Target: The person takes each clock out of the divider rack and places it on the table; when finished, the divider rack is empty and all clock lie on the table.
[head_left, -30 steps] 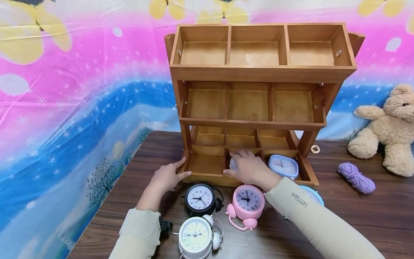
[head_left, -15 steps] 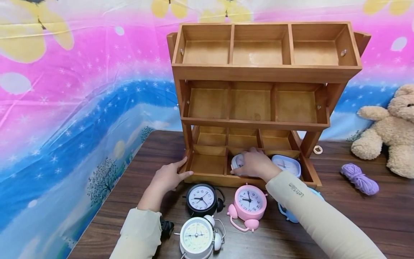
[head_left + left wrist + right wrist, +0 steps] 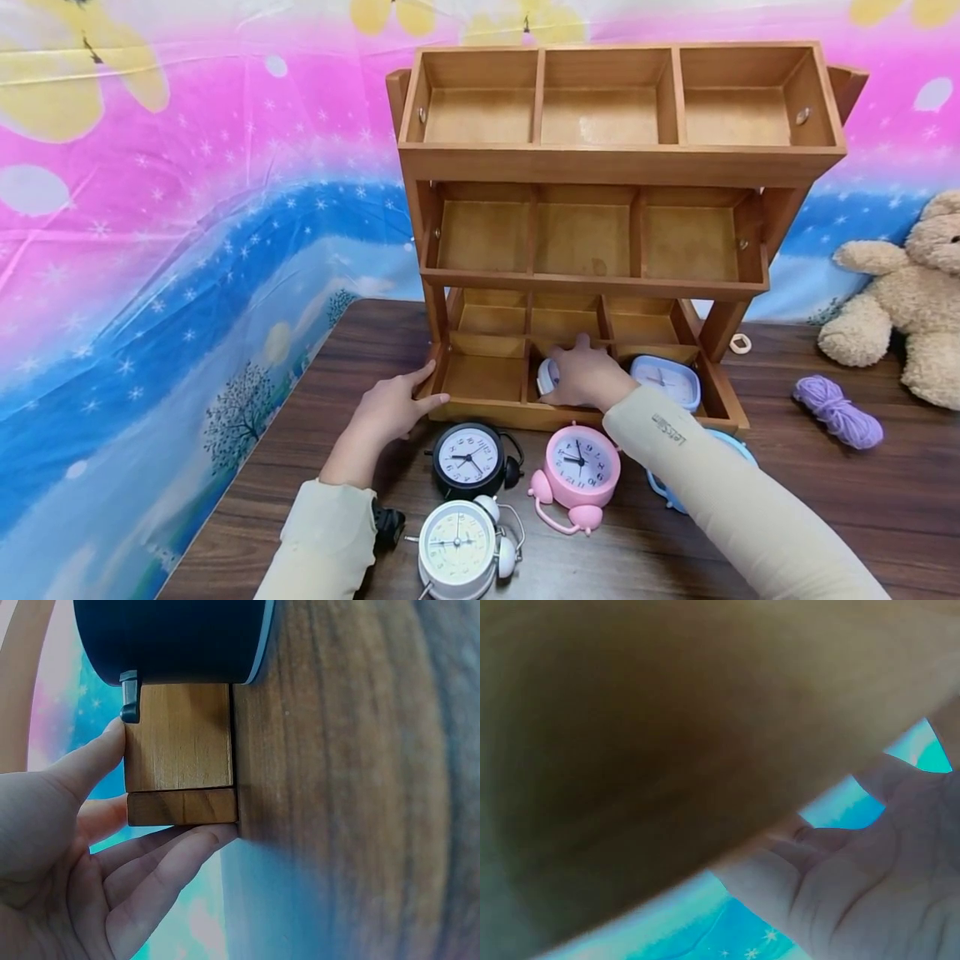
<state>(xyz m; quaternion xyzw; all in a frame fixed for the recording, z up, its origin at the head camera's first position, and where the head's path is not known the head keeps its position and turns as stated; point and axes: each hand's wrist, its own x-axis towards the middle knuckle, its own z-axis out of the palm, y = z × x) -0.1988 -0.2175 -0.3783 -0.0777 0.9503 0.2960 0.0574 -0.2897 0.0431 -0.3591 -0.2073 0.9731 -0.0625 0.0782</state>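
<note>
Pastel backdrop (image 3: 187, 150) in pink and blue behind everything, dark wood-grain table (image 3: 885, 500) below, and a three-tier wooden rack (image 3: 622, 162) with its long axis running left to right and its bins opening up and toward the person.

So the small white clock (image 3: 547, 377) is in the bottom tier's front row, middle bin. Only its rounded left end peeks out from under the right hand (image 3: 592, 375), so honestly can't say which way its long axis runs. Right hand's thumb is down toward the near edge, fingers spread over toward the back, with a gap where the clock shows. Fingertips are hidden, and the right wrist view is mostly a brown blur over them, so can't tell if they're clamped on it or just touching.

Left hand (image 3: 390, 408) is easier: it's gripping the rack's front left corner, thumb on the front board's edge, fingers apart from the thumb and against the end face.

Next bin to the right has a pale blue clock (image 3: 667, 382), wider than tall, long side roughly left-right, face tipped up.

On the table out front: black clock (image 3: 468, 457) and white twin-bell clock (image 3: 457, 542), both bells to the right; pink clock (image 3: 579, 465) upside down, bells toward the person; blue clock (image 3: 735, 446) half under the right sleeve (image 3: 675, 458). Purple yarn (image 3: 836, 412) and a teddy bear (image 3: 907, 283) are off right.
</note>
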